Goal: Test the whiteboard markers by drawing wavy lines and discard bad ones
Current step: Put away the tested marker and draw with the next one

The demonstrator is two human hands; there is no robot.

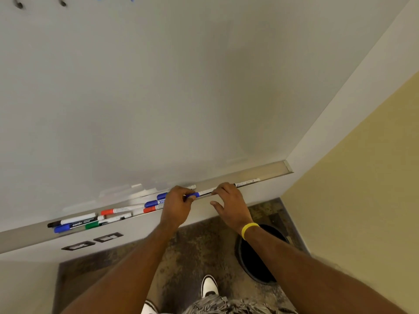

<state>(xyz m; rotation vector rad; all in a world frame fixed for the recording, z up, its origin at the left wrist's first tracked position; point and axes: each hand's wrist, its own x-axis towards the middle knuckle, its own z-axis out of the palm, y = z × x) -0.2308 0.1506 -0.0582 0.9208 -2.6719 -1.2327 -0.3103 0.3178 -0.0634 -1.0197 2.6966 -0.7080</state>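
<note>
The whiteboard (158,98) is showing a smooth white face with a soft sheen. Its tray (272,171) is looking like brushed metal, dull and silvery. The blue-capped marker (196,195) and the other markers (122,209) are looking like hard plastic, smooth and a little shiny. The yellow wristband (249,228) is seeming rubbery and matt. The yellow wall (362,177) is appearing as matt paint. The floor (199,252) is looking mottled and rough. The shorts (215,304) are showing as patterned cloth.

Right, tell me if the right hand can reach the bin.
Probably yes: the bin stands open on the floor below the right hand, nothing between them, though it holds a marker.
</note>
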